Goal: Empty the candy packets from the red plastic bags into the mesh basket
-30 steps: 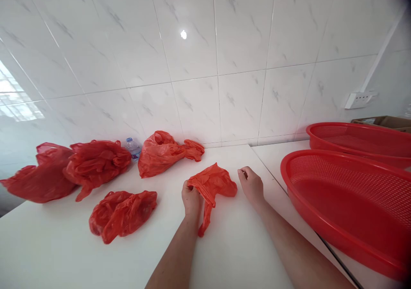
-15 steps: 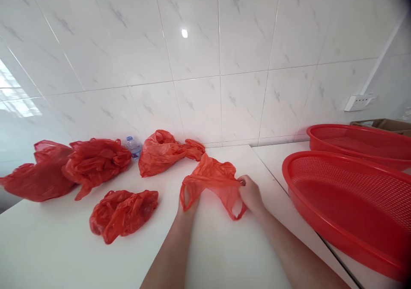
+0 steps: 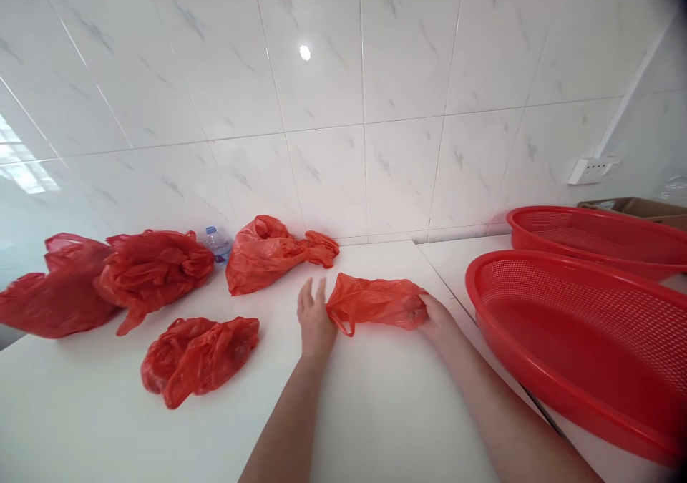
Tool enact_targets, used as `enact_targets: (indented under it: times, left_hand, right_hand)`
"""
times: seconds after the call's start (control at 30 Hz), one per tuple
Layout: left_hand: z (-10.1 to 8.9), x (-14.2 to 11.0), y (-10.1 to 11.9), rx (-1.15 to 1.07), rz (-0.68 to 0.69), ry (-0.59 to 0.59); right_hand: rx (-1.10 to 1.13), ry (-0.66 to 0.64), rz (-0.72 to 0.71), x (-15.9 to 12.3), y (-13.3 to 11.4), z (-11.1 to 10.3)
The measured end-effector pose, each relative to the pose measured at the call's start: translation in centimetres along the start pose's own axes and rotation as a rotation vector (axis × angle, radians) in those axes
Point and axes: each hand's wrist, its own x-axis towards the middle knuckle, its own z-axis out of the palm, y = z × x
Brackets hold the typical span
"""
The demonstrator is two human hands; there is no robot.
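The crumpled red plastic bag (image 3: 376, 303) lay flat on the white table (image 3: 386, 411), stretched sideways between the 2 hands, with a small loop of handle drooping from its edge just right of the left fingertips. The right hand (image 3: 437, 318) was at the bag's right end, its fingers (image 3: 421, 315) curled over the film and apparently holding it gathered against the tabletop, though the bag hid part of them. The left hand (image 3: 315, 322) was open, its fingers (image 3: 307, 298) spread wide and pointing toward the wall, holding nothing, with the side of the hand at or just beside the bag's left end. The step in hand appeared to be flattening and gathering this 1 bag on the table. Beyond the left fingertips, 4 more crumpled red bags lay in loose heaps: 1 (image 3: 198, 358) nearest them, 2 (image 3: 153, 272) (image 3: 59, 290) farther out, and 1 (image 3: 265, 257) ahead near the wall, beside a small water bottle (image 3: 216, 245). Past the right fingers sat 2 red oval mesh baskets (image 3: 563, 290) (image 3: 590, 232), with a cardboard box (image 3: 633, 207) behind them and a white wall socket (image 3: 587, 172) on the tile wall (image 3: 322, 147) above.
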Motion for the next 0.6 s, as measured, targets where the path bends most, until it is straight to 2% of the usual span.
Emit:
enact_targets:
  times: [0.07, 0.13, 0.17, 0.27, 0.37, 0.43, 0.53, 0.6]
  left_hand:
    - [0.6, -0.5, 0.6, -0.057, 0.04, -0.13]
    - [1.2, -0.8, 0.4, -0.19, -0.063, -0.217]
    - [1.4, -0.8, 0.2, -0.274, -0.155, -0.213]
    - [1.4, -0.5, -1.0, -0.466, -0.374, -0.09]
    - [0.9, 0.2, -1.5, -0.66, -0.479, -0.011]
    - [0.7, 0.4, -1.5, -0.801, -0.543, 0.017]
    - [0.8, 0.4, -1.1, -0.882, -0.579, 0.012]
    - [1.0, 0.3, -0.8, -0.931, -0.588, -0.017]
  right_hand:
    - [0.016, -0.053, 0.006, -0.2, -0.1, 0.2]
    - [-0.022, -0.077, -0.001, -0.3, -0.4, 0.3]
    - [-0.063, -0.063, -0.009, -0.3, -0.5, 0.2]
    - [-0.226, 0.052, -0.027, -0.4, -1.0, -0.4]
    - [-0.354, 0.183, -0.054, -0.7, -1.4, -0.5]
    - [-0.556, 0.284, -0.232, -1.3, -1.7, 0.4]
    - [-0.957, 0.428, -0.71, -2.9, -2.0, 2.6]
    - [-1.069, 0.362, -0.943, -4.2, -1.8, 4.3]
